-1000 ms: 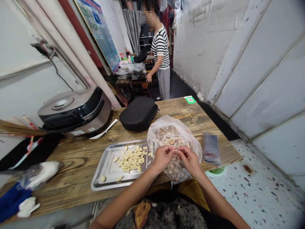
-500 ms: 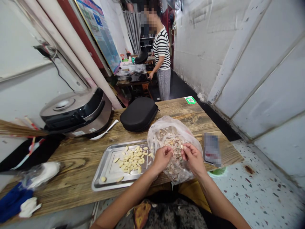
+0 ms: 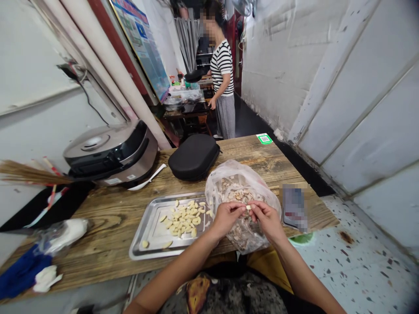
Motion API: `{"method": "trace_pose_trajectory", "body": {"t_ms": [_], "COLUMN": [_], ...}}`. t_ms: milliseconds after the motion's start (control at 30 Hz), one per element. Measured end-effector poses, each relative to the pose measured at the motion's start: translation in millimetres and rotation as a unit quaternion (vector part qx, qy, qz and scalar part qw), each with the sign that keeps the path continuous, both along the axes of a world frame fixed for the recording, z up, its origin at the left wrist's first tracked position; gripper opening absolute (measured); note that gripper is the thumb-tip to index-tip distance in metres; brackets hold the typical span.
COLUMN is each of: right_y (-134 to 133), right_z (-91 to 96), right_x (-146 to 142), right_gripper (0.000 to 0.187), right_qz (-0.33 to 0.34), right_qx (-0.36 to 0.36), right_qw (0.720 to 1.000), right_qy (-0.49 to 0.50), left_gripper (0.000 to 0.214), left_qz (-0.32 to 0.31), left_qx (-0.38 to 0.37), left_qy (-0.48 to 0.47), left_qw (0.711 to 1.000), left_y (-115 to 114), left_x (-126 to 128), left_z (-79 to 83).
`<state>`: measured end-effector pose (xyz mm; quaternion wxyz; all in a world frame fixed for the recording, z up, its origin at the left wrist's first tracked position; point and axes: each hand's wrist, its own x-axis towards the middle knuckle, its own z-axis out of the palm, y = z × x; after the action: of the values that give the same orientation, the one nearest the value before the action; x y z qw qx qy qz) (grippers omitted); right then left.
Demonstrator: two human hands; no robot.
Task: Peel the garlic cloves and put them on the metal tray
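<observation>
**Two hands meet again on one garlic clove**

Two hands have come back together over the plastic bag (image 3: 242,192). Half a second ago they were apart, the right hand (image 3: 268,219) holding the clove alone; now the left hand (image 3: 227,216) pinches it too, so the garlic clove (image 3: 248,207) sits between both sets of fingertips, likely being peeled. The bag of skins rests on the wooden table (image 3: 108,218). Just left lies a metal tray (image 3: 150,235) of peeled cloves. Farther back are a black case (image 3: 194,156) and a rice cooker (image 3: 111,152).
</observation>
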<state>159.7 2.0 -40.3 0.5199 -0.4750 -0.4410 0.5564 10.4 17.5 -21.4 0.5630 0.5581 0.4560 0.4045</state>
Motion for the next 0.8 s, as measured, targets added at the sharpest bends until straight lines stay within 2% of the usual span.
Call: {"method": "trace_pose_trajectory", "body": {"t_ms": [233, 433, 633, 700, 800], "right_y": [0.4, 0.5, -3.2, -3.9, -3.2], "right_z": [3.4, 4.5, -0.7, -0.7, 0.5], "right_x": [2.4, 3.3, 0.3, -0.4, -0.8], "right_gripper": [0.028, 0.027, 0.029, 0.029, 0.03], "right_qz": [0.0, -0.004, -0.003, -0.002, -0.008], "right_qx": [0.031, 0.046, 0.066, 0.067, 0.044], "right_qw": [0.998, 0.996, 0.991, 0.991, 0.995], "right_qy": [-0.056, -0.077, -0.113, -0.112, -0.092], "left_gripper": [0.021, 0.018, 0.019, 0.02, 0.023], "left_qz": [0.0, 0.036, 0.057, 0.049, 0.003], "left_qx": [0.005, 0.063, 0.06, 0.047, 0.017], "left_qy": [0.017, 0.079, 0.104, 0.095, 0.055], "left_qw": [1.0, 0.994, 0.991, 0.993, 0.998], "left_y": [0.4, 0.2, -1.2, -1.1, -0.1], "left_x": [0.1, 2.9, 1.1, -1.4, -4.8], "left_z": [2.7, 3.8, 0.9, 1.4, 0.9]}}
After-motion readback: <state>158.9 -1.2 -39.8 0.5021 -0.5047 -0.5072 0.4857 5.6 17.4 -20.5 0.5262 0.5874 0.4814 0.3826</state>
